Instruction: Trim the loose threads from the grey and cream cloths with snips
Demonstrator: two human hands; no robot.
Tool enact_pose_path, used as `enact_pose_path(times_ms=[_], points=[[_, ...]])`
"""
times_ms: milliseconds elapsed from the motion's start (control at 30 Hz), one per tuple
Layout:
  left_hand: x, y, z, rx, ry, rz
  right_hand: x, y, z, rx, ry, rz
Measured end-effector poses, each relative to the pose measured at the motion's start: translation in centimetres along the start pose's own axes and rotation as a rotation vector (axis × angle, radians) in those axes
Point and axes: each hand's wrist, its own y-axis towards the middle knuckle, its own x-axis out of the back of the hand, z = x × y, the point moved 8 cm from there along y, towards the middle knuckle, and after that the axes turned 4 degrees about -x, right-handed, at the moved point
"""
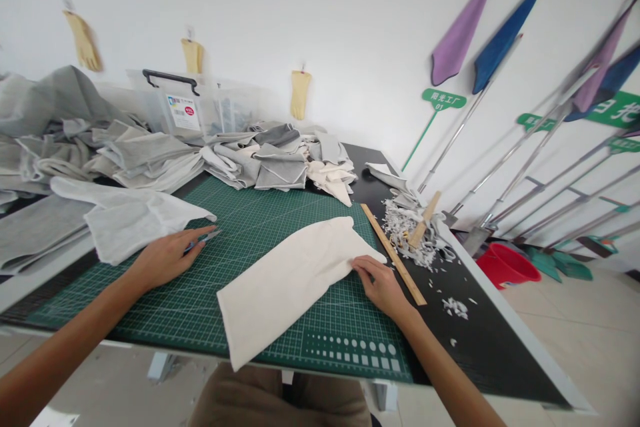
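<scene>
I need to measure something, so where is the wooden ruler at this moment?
In the head view, the wooden ruler lies on the right edge of the green cutting mat, between the right hand and the fabric scraps.
</scene>
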Motion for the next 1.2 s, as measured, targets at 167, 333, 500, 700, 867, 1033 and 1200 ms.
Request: enact_pose_path(times_ms=[167, 333, 500, 700, 867, 1033, 1200], points=[[-0.1, 0.0, -0.1, 0.009, 0.011, 0.015, 0.1, -0.6, 0.2, 0.064, -0.106, 0.056], [0.7, -0.1, -1.0, 0.023, -0.016, 0.023, 1.2, -1.2, -0.1, -0.013, -0.074, -0.045], [1.1, 0.0, -1.4, 0.033, -0.034, 0.023, 1.1, -1.7, -2.0, -0.326, 0.179, -0.071], [1.5, -0.2, -1.6, 0.027, -0.046, -0.007, 0.9, -2.2, -2.8, -0.484, 0.403, -0.078], [2.8, -0.5, -2.6, 0.095, -0.17, -0.151, 0.6, -2.6, -3.7, -0.613, 0.685, -0.12], [2.8, 0.3, -10.8, -0.045, -0.382, -0.084, 1.4, -3.6, -4.3, -0.697, 0.872, -0.209], [3.1, 0.9, -19.9, -0.296, -0.424, 0.019, 6.0, -5.4, -6.0, -0.747, 0.896, -0.422]])
